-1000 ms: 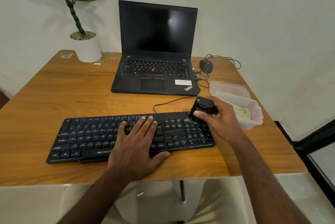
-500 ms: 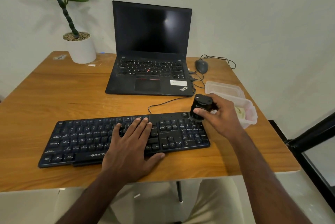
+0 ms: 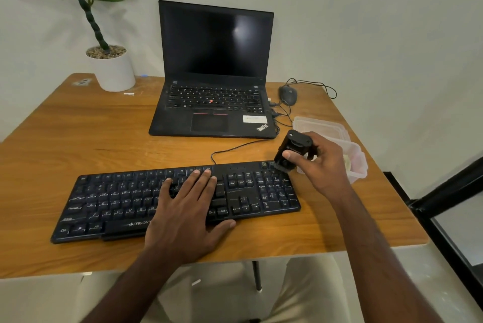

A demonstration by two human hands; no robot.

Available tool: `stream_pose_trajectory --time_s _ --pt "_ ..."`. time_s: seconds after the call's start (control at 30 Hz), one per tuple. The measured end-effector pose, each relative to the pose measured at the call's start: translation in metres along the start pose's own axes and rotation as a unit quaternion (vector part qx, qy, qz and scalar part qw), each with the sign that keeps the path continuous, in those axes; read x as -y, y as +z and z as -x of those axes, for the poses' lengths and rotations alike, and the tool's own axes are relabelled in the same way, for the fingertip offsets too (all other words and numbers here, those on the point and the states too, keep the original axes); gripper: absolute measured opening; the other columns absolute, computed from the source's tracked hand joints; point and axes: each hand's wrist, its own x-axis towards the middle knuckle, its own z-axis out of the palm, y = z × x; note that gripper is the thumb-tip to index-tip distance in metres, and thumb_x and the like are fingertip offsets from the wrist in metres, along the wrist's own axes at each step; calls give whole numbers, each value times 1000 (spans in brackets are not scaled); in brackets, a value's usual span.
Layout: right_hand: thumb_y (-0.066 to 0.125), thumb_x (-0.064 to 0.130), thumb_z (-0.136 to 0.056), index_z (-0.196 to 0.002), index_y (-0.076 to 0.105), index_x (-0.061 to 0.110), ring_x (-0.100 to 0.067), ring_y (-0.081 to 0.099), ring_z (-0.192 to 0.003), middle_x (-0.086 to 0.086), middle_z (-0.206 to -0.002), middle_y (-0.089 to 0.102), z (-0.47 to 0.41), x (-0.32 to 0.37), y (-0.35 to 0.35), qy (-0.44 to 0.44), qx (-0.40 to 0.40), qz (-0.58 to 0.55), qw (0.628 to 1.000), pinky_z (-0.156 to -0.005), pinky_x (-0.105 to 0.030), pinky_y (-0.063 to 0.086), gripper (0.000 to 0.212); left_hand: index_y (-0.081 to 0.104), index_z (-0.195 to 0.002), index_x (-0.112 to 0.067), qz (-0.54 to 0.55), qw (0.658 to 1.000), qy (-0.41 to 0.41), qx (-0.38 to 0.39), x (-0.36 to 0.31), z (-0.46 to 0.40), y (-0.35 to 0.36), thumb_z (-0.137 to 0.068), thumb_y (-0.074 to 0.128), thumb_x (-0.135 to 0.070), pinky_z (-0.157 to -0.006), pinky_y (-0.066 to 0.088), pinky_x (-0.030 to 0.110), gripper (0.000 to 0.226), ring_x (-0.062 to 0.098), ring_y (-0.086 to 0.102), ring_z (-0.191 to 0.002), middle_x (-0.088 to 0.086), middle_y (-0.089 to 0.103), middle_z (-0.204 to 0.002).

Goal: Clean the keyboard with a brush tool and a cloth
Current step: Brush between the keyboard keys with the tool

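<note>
**A:** Where does your left hand [image 3: 187,214] sit?

**B:** Your left hand lies flat on the black keyboard [image 3: 117,203], fingers straight and together over the middle keys, thumb spread along the near edge. That grip is released; it only presses down on the keys.

**A:** And your right hand [image 3: 320,163]?

**B:** Your right grip is grasping the black brush tool [image 3: 292,149]. Your thumb lies across its front face and your fingers curl round the far side. The tool is tilted, top leaning away from you, and its lower end meets the keyboard's far right corner, above the number pad. Whether the bristles touch the keys, you cannot tell; that end is dark and blurred.

**A:** Where is the keyboard itself?

**B:** It lies across the near half of the wooden counter [image 3: 78,145], its long side roughly along the near edge, and its cable [image 3: 235,147] runs from the back edge toward the laptop [image 3: 217,74].

**A:** What else is on your counter?

**B:** The laptop stands open behind the keyboard, screen dark. A wired mouse [image 3: 288,95] lies just right of it. A clear plastic container [image 3: 352,158] sits by the right edge, partly behind your right hand, with something pale inside that you cannot make out. A potted plant [image 3: 111,66] in a white pot stands at the far left corner.
</note>
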Motion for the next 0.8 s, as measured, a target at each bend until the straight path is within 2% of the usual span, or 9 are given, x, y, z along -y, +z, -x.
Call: stream_pose_trajectory --time_s 0.13,0.27,0.4,0.47,0.57,0.63,0.7,0.8 --pt "82 16 -79 -103 72 15 -9 65 -85 10 -90 73 4 4 8 5 29 2 1000 -76 -20 48 25 47 -147 -13 0 1000 0 1 -1 0 0 -88 25 -84 -111 30 66 95 24 38 -145 7 42 -156" --pt "82 19 -80 -106 72 16 -13 67 -89 8 -94 74 -5 8 17 3 14 12 1000 -78 -27 51 28 46 -148 -13 4 1000 1 4 1 0 1 -88 25 -84 -111 29 66 95 24 37 -145 7 41 -156" --pt "83 18 -80 -107 72 17 -18 68 -96 5 -97 73 -1 11 34 35 59 -26 997 -82 -34 55 29 48 -146 -12 9 1000 2 3 0 1 2 -88 26 -83 -110 30 66 94 25 38 -144 8 42 -155" --pt "83 19 -79 -108 72 18 -14 68 -96 7 -97 74 -4 15 44 37 42 -6 998 -84 -32 55 31 45 -148 -12 11 1000 -2 18 -2 0 -2 -88 24 -83 -112 27 67 95 25 35 -146 8 40 -157" --pt "83 23 -80 -108 71 24 0 65 -93 16 -96 71 -8 32 67 14 8 33 999 -82 -19 52 31 27 -156 -14 9 999 -13 45 -8 -3 -8 -86 17 -84 -117 9 66 100 24 16 -153 6 21 -165" --pt "82 23 -81 -110 68 27 5 63 -92 20 -95 69 -5 47 89 -11 19 40 999 -80 -13 50 32 20 -158 -16 20 999 -17 46 -12 -6 -10 -86 19 -84 -119 3 63 99 22 8 -154 4 14 -167" --pt "81 23 -82 -113 68 25 0 65 -95 15 -99 71 0 55 111 -34 40 38 998 -83 -21 53 34 31 -154 -15 48 999 -10 9 -9 -3 -11 -87 29 -81 -121 10 60 94 21 18 -152 5 28 -163" --pt "81 25 -82 -114 69 19 -7 67 -97 8 -102 73 3 61 132 -54 44 27 997 -84 -29 56 34 56 -139 -14 104 991 11 -87 13 25 -9 -90 44 -72 -116 29 55 78 20 41 -141 4 52 -148"
